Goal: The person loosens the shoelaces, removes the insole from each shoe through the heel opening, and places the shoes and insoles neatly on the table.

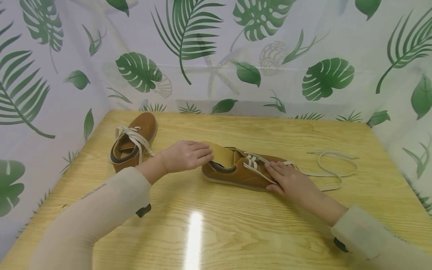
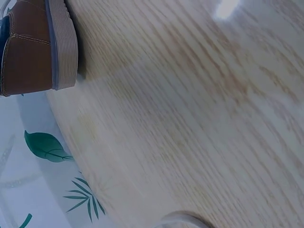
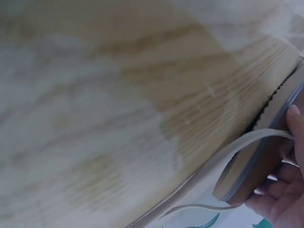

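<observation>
A brown shoe (image 1: 222, 176) lies on its sole on the table, toe pointing right. From its opening sticks a tan insole (image 1: 222, 155), raised at the heel end. My left hand (image 1: 185, 155) pinches that raised end, its thumb hidden behind the fingers. Across the toe, my right hand (image 1: 291, 180) grips the shoe; in the right wrist view the thumb (image 3: 295, 118) presses the side. The shoe's pale lace (image 1: 332, 174) trails loosely over the table to the right. In the left wrist view the shoe's heel (image 2: 31, 52) shows, while the left hand is out of frame.
A second brown shoe (image 1: 145, 127) with tied pale laces stands at the back left, beside the left forearm. The wooden table (image 1: 236, 232) meets a leaf-printed cloth (image 1: 216, 86) at its back and sides.
</observation>
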Demonstrator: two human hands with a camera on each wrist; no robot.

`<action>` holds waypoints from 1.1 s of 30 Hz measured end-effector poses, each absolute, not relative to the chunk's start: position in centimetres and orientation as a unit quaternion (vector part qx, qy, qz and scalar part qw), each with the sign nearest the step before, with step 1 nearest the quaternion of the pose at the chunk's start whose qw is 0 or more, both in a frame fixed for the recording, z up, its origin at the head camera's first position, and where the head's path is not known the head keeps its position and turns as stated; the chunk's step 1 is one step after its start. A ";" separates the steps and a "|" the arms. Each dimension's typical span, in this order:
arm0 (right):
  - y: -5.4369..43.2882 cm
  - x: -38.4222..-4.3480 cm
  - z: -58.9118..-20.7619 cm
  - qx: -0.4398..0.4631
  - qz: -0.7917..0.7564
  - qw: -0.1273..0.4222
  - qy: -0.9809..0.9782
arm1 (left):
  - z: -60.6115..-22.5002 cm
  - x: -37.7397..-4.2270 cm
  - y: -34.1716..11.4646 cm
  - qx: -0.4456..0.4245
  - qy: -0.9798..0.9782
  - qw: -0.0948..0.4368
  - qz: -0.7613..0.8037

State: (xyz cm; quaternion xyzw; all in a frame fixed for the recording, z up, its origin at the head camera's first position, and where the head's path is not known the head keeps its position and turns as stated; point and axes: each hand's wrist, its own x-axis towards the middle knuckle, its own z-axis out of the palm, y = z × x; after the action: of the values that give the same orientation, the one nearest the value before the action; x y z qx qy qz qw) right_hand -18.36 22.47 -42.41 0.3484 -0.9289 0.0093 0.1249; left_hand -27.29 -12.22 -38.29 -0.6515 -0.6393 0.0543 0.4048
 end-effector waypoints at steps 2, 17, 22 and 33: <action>22.6 -18.2 -42.4 0.335 -0.005 0.120 -0.935 | -38.3 -27.3 -12.0 -0.652 -0.643 0.396 0.060; 22.6 -18.0 -42.8 0.316 -0.039 0.147 -0.936 | -38.0 -27.1 -10.3 -0.619 -0.693 0.354 0.107; 22.6 -18.2 -43.0 0.322 -0.048 0.158 -0.932 | -38.1 -27.0 -10.1 -0.612 -0.688 0.372 0.121; 22.4 -18.1 -42.6 0.309 -0.052 0.113 -0.943 | -38.1 -26.7 -10.7 -0.619 -0.679 0.377 0.117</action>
State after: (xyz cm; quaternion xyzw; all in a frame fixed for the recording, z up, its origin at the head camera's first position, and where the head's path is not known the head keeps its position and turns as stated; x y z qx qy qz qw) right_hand -18.13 22.43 -42.57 0.3090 -0.9429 -0.0517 0.1131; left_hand -26.66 -10.69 -38.14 -0.6192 -0.6787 0.1170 0.3772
